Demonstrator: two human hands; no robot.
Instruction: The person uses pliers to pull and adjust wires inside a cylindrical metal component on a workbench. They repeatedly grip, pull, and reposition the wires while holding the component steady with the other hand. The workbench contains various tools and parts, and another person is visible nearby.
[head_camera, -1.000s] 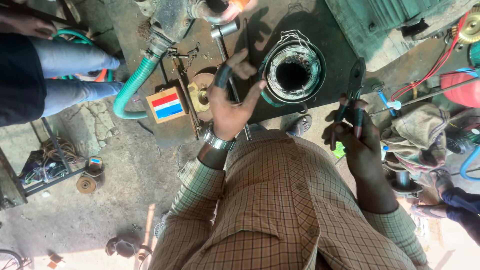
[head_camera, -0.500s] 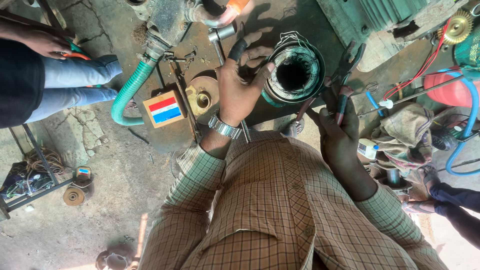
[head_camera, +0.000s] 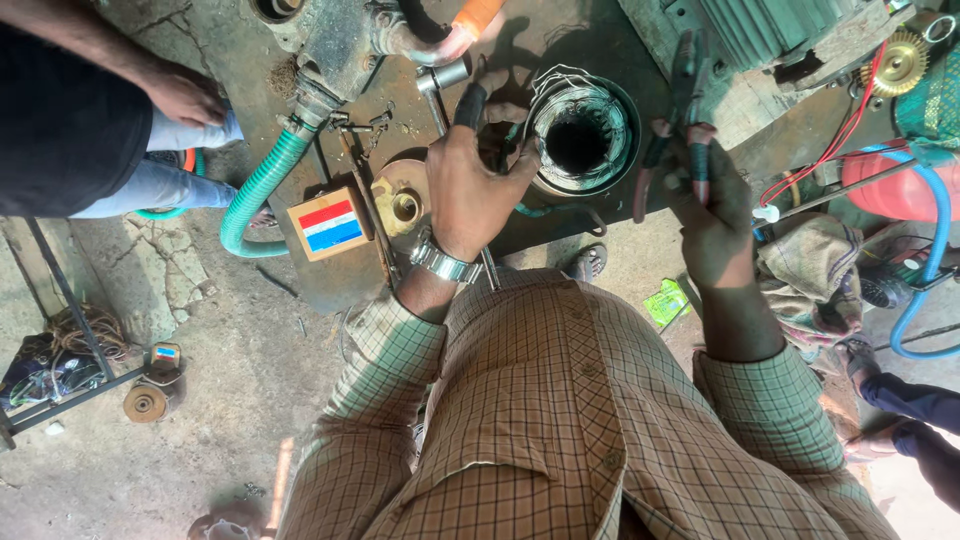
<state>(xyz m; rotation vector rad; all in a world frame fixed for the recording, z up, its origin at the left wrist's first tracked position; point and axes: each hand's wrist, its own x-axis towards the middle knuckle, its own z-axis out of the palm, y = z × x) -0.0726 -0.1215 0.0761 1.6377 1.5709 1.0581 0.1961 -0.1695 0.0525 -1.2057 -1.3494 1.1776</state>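
Step in hand: wound motor stator (head_camera: 580, 140), a round metal shell lined with fine wire coils, is steadied on the dark steel counter (head_camera: 560, 225). Left hand (head_camera: 470, 190): grip curled against its rim. Right hand (head_camera: 710, 205): grip pressed around red-handled pliers (head_camera: 680, 110). Careful aim at the windings is judged necessary.

A motor and pump repair workshop is shown, open to daylight. A wound motor stator (head_camera: 580, 140) with bare wire coils is set on a dark greasy metal desk (head_camera: 560, 40). A green ribbed hose (head_camera: 255, 195) is fitted to a pump body (head_camera: 335, 45). A green finned motor housing (head_camera: 770, 25), a brass gear (head_camera: 898, 62), and red and blue cables (head_camera: 925, 280) are seen around. The floor (head_camera: 150, 300) is cracked concrete, littered with scrap parts and rags.
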